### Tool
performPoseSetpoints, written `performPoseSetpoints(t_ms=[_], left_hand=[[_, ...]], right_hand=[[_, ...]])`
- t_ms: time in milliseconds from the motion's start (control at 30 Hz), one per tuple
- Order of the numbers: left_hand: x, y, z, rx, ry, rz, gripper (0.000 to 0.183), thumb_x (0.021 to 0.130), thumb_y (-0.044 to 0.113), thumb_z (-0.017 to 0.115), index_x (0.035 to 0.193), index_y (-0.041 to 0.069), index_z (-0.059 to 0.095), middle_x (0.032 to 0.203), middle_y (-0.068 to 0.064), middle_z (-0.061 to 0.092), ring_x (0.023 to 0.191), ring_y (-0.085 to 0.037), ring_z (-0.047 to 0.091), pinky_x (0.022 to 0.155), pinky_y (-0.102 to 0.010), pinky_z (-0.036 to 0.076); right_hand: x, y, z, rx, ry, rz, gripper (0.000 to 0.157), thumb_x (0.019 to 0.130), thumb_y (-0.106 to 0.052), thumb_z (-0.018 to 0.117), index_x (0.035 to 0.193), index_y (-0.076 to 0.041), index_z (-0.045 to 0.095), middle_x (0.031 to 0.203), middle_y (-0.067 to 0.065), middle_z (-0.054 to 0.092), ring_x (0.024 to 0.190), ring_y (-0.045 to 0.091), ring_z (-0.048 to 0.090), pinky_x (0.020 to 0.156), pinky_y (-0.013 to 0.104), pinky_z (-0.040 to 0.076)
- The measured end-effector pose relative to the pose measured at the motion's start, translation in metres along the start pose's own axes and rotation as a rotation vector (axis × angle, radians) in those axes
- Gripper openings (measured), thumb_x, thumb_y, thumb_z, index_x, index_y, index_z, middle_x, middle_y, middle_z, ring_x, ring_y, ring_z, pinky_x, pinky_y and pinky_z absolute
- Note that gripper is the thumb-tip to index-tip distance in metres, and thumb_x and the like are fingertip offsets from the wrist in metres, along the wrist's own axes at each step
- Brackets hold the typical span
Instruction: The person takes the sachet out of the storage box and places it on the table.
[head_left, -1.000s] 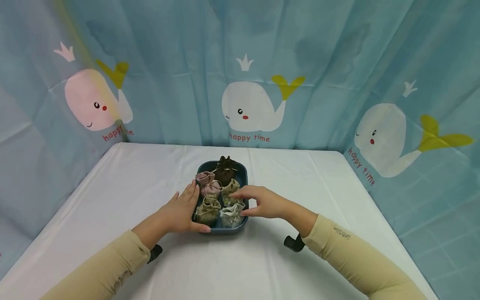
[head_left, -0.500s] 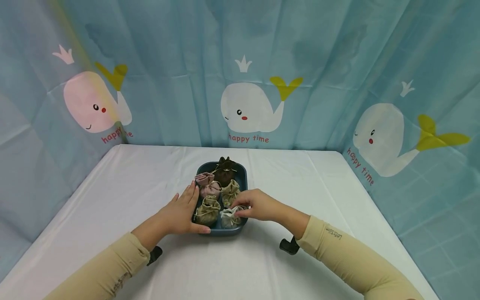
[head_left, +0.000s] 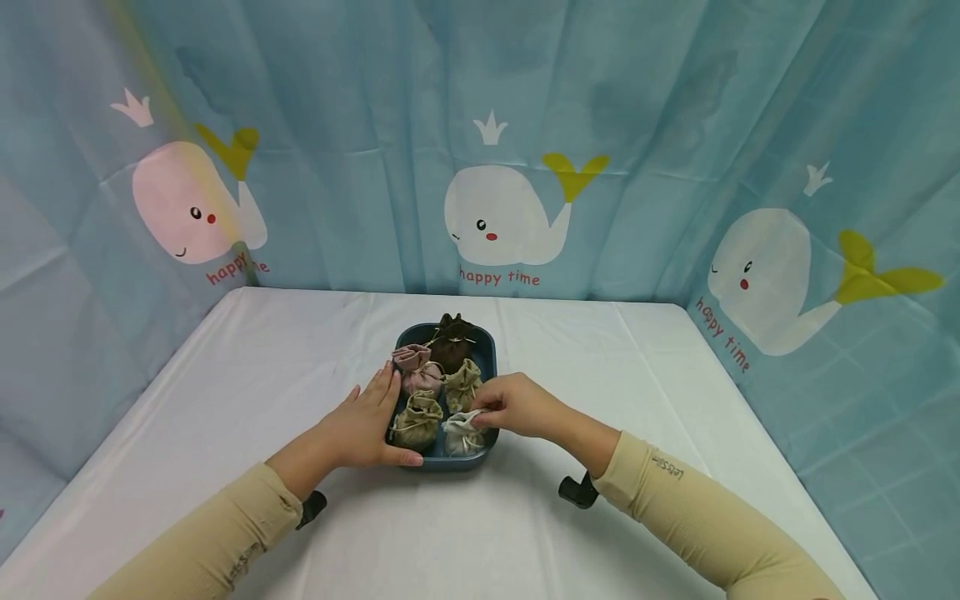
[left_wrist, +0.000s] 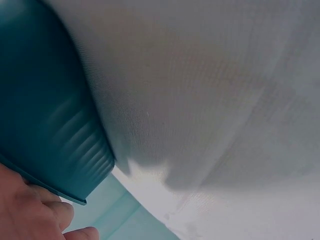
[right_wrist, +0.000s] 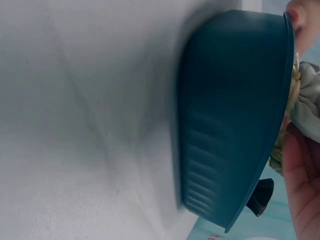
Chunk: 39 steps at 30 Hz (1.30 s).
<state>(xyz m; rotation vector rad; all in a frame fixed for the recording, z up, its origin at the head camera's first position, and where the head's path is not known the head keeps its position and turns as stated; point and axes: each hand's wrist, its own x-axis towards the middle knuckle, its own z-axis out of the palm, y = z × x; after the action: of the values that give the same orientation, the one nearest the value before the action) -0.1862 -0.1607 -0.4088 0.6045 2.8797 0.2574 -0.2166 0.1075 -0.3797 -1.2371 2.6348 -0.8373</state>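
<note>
A dark blue plastic tray (head_left: 450, 464) holds several small drawstring pouches. My left hand (head_left: 363, 425) lies along its left side with straight fingers, the thumb at the front rim. With thumb and fingertips, my right hand (head_left: 521, 406) pinches the gathered top of the pale grey-white pouch (head_left: 463, 437) in the front right corner; its cord shows in the right wrist view. Behind it sits a beige pouch (head_left: 461, 386). An olive pouch (head_left: 416, 423) stands front left, a pink pouch (head_left: 422, 379) behind that, and a dark brown pouch (head_left: 452, 354) at the back.
The tray stands on a table with a white cloth (head_left: 585, 358). Blue curtains (head_left: 360, 208) printed with whales hang behind and at both sides. Black camera mounts (head_left: 577, 492) sit under the wrists.
The right hand has come down from hovering over the right-hand pouches, and its fingers have closed on the top of the grey-white pouch. My left hand has stayed at the tray.
</note>
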Motion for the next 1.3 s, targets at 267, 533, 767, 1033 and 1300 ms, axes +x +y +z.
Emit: performPoseSetpoints(t_ms=[267,533,767,1033,1300], left_hand=[[0.0,0.0,0.0,0.001,0.0,0.002,0.131,0.059,0.087,0.044,0.145,-0.002,0.004,0.151,-0.021,-0.007,0.138,-0.035,0.002,0.105,-0.058,0.012],[-0.001,0.001,-0.003,0.006,-0.003,-0.001,0.131,0.059,0.087,0.045,0.145,-0.002,0.004,0.151,-0.02,-0.007,0.138,-0.034,0.002,0.105,-0.058,0.013],[-0.001,0.002,-0.004,0.005,0.002,0.001,0.13,0.059,0.086,0.046,0.145,-0.003,0.005,0.151,-0.021,-0.006,0.138,-0.034,0.003,0.105,-0.058,0.014],[0.0,0.001,-0.001,0.014,0.0,0.002,0.131,0.058,0.088,0.043,0.146,-0.002,0.004,0.151,-0.019,-0.007,0.139,-0.033,0.003,0.105,-0.058,0.014],[0.0,0.0,0.0,0.011,0.004,0.003,0.132,0.057,0.089,0.043,0.146,-0.001,0.005,0.151,-0.019,-0.007,0.139,-0.033,0.003,0.105,-0.058,0.014]], right_hand=[[0.0,0.0,-0.002,0.031,0.063,0.083,0.004,0.083,-0.022,0.069,0.08,-0.019,0.071,0.072,-0.014,0.061,0.061,0.003,0.051,0.053,0.021,0.043],[0.002,-0.005,-0.004,0.073,0.163,0.103,0.005,0.084,-0.015,0.067,0.08,-0.018,0.069,0.073,-0.011,0.063,0.065,0.001,0.055,0.058,0.021,0.047],[0.001,-0.012,-0.011,0.086,0.201,0.092,0.005,0.085,-0.014,0.066,0.081,-0.015,0.069,0.074,-0.009,0.063,0.067,0.002,0.057,0.059,0.021,0.049],[0.0,-0.017,-0.022,0.097,0.245,0.068,0.004,0.084,-0.017,0.068,0.082,-0.014,0.07,0.076,-0.008,0.064,0.066,0.002,0.058,0.06,0.021,0.049],[-0.001,-0.023,-0.035,0.109,0.281,0.059,0.005,0.084,-0.018,0.068,0.084,-0.014,0.071,0.077,-0.007,0.065,0.066,0.004,0.058,0.06,0.022,0.05]])
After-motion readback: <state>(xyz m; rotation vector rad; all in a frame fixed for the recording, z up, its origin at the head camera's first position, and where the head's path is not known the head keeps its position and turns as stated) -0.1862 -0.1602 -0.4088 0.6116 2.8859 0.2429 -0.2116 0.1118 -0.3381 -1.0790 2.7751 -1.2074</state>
